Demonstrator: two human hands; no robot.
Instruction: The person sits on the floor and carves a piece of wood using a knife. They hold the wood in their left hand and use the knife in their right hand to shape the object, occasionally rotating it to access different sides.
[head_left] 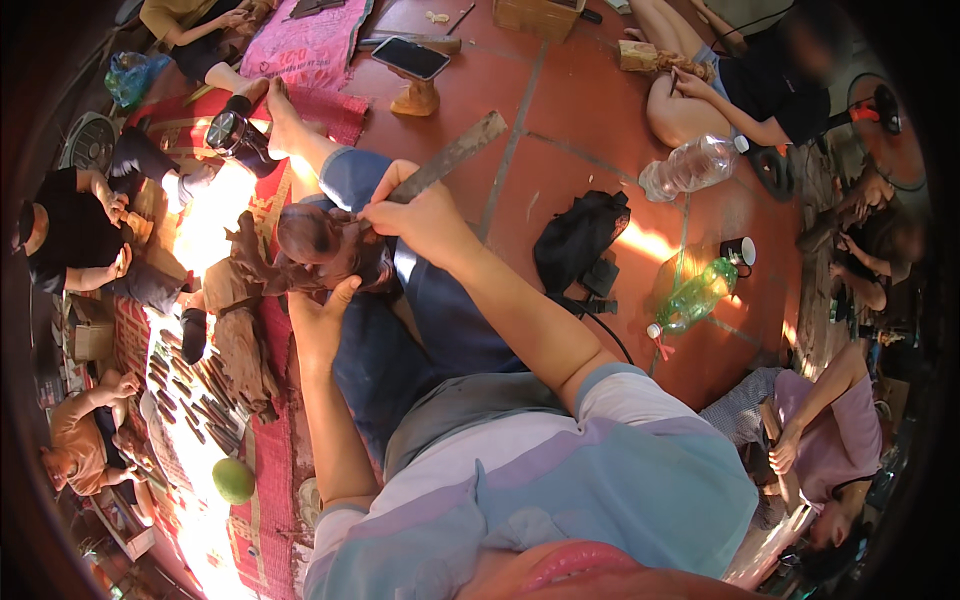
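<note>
The carving, a dark wood figure, rested on the person's lap; the left hand cupped it from below, while the right hand gripped a flat file against it. Shaping looked underway; next stroke wanted steady support.

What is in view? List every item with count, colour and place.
wooden carving: one, dark brown, on the lap
flat file: one, grey-brown, over the carving
carving tools: many, dark, on the mat at left
green fruit: one, lower left
black bag: one, on the red floor
plastic bottles: clear, green
phone on stand: one, top centre
other people: several, round the edges
left hand: steadies the carving from below
right hand: grips the file
</note>
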